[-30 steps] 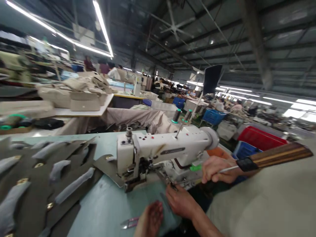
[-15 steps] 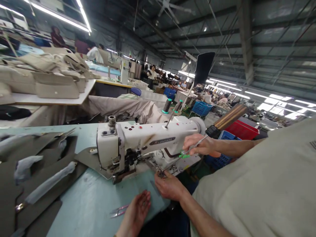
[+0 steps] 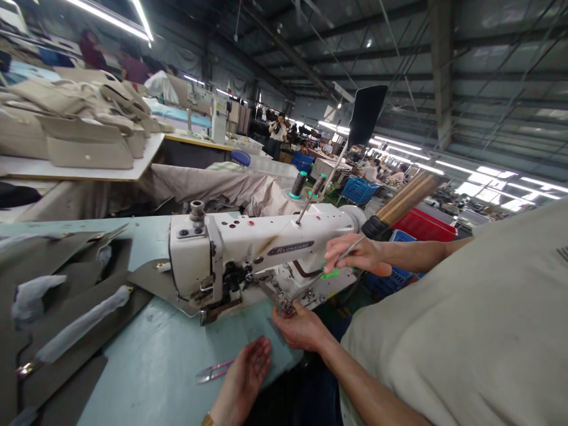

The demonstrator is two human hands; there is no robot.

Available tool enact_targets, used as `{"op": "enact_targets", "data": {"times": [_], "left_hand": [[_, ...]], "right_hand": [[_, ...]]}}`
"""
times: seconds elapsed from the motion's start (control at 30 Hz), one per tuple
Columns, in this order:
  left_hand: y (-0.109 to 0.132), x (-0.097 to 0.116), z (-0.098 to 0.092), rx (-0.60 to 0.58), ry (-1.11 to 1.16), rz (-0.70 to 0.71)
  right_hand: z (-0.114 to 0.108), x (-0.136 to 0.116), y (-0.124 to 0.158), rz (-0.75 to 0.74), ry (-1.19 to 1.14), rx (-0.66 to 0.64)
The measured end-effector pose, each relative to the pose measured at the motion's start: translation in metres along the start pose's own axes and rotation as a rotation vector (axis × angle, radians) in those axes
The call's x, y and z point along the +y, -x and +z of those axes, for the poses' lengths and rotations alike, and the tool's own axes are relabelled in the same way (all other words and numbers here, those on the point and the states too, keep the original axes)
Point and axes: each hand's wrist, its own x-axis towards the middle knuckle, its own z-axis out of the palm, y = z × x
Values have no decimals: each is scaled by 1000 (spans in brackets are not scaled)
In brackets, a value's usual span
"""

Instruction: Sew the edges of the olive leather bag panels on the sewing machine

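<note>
My left hand (image 3: 246, 376) lies low in the middle, palm turned up and to the right, fingers loosely curled but apart. A tiny speck shows in the palm; I cannot make out what it is. Thread snips (image 3: 215, 371) rest on the pale blue table just left of it. My right hand is out of view. A co-worker's hand (image 3: 306, 328) holds a small metal part (image 3: 286, 309) by the sewing machine (image 3: 266, 242). The same person's other hand (image 3: 355, 253) grips a thin metal rod (image 3: 348, 248), slanting down toward that part.
Grey-brown bag pieces (image 3: 80, 331) with wrapped straps cover the table's left side. Beige bags (image 3: 89, 142) are heaped on a table behind. The co-worker's torso (image 3: 457, 319) fills the right side. Thread cones (image 3: 298, 184) stand behind the machine.
The view has shifted slightly, so most things sit a little further left and higher. The co-worker's hands stay at the machine with the rod and metal part. My left hand keeps its pose.
</note>
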Motion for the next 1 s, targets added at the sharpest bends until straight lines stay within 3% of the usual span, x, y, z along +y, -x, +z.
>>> {"op": "enact_targets", "data": {"times": [0.33, 0.6, 1.0], "left_hand": [[-2, -1, -1, 1, 14, -3], [-3, -1, 2, -8, 15, -2], [-1, 17, 7, -75, 53, 53]], "right_hand": [[-12, 9, -3, -75, 128, 51], [-9, 10, -4, -107, 305, 111], [-12, 15, 1, -131, 574, 30]]}}
